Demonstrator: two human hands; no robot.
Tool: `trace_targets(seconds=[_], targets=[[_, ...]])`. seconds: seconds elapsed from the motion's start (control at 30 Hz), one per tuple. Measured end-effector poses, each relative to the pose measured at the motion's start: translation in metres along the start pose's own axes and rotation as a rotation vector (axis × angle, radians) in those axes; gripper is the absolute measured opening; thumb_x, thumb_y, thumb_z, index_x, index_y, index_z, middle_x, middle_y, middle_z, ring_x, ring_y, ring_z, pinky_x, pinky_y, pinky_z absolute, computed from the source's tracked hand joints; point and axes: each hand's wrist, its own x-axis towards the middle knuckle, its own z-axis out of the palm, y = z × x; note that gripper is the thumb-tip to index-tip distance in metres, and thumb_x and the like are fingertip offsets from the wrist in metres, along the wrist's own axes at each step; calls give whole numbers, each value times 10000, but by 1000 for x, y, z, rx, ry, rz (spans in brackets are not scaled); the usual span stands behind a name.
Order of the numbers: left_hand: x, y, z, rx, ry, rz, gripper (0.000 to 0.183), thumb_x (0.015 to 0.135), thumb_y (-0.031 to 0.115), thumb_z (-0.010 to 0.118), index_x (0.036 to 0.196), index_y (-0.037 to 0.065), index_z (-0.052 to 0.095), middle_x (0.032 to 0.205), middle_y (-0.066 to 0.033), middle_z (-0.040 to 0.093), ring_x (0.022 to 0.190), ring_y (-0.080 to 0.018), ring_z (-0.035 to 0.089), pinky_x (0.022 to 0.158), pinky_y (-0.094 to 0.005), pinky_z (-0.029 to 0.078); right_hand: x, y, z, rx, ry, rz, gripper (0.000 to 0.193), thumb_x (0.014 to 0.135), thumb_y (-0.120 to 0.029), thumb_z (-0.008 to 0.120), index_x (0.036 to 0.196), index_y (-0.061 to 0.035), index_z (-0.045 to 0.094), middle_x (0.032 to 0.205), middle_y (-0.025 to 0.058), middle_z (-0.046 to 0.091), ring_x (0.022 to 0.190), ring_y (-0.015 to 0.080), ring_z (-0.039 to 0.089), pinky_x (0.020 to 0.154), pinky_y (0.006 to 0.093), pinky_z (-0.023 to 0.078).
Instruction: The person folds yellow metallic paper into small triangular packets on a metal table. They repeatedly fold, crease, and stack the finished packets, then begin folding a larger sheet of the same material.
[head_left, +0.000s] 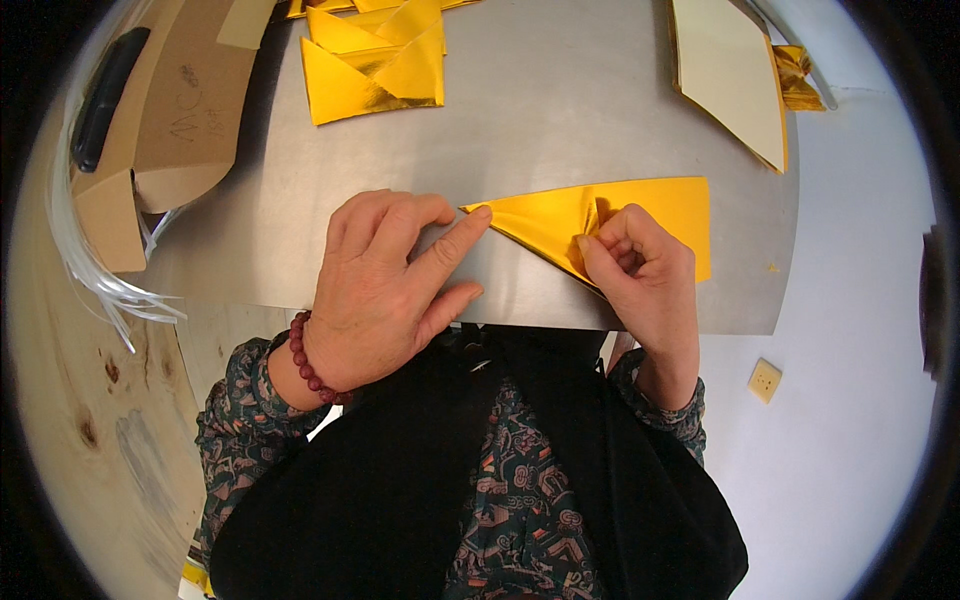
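A sheet of shiny gold foil paper (665,215) lies on the metal tabletop in front of me. It is folded to a narrow point at its left end, and its right end is broad. My left hand (385,270), with a dark red bead bracelet at the wrist, has its fingers apart; its index fingertip rests on the pointed end. Thumb and curled fingers of my right hand (650,270) pinch at the paper near its middle, where a crease stands up. Several folded gold paper pieces (375,75) overlap at the far side.
At the left stands an opened brown cardboard box (195,110) with a long black object (110,100) beside it. Clear plastic strips (95,270) hang past the table edge. Cream-backed sheets (725,85) lie far right, near a crumpled gold piece (798,80).
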Motion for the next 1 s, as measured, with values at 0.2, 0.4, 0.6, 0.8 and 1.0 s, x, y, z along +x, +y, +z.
trace_targets(seconds=[0.2,0.4,0.6,0.8,1.0], targets=[[2,3,-4,11,-51,-24,632,862,251,845,1461,128,684,1280,-105,612,1179,-332,545,1051,-456,439,1,0,-2,11,-23,6,199,926,-131,802,855,-40,639,696,54,637,606,108,589,601,268,507],[5,6,-5,35,-44,-12,631,871,219,841,1473,126,678,1278,-109,608,1186,-335,546,1049,-454,449,2,-1,-5,-6,-25,-12,192,913,-134,801,862,-44,640,710,79,677,615,160,664,599,296,528],[7,15,-2,61,-52,-12,612,855,137,837,1443,68,684,1334,-119,622,1230,-338,564,1084,-451,463,3,0,-4,-36,-9,-43,192,906,-137,797,855,-43,637,707,90,683,612,188,677,597,308,531],[15,18,-1,142,-24,117,561,844,105,821,1372,-26,686,1382,-124,636,1243,-298,585,1009,-367,506,1,1,-6,-37,18,-57,184,906,-140,788,854,-44,640,713,104,697,620,221,695,596,334,538],[15,18,-1,189,-41,105,551,888,174,817,1393,10,670,1349,-114,654,1163,-288,599,955,-388,501,0,3,3,1,68,-88,200,922,-106,805,908,-41,617,697,31,625,619,116,583,588,283,481]])
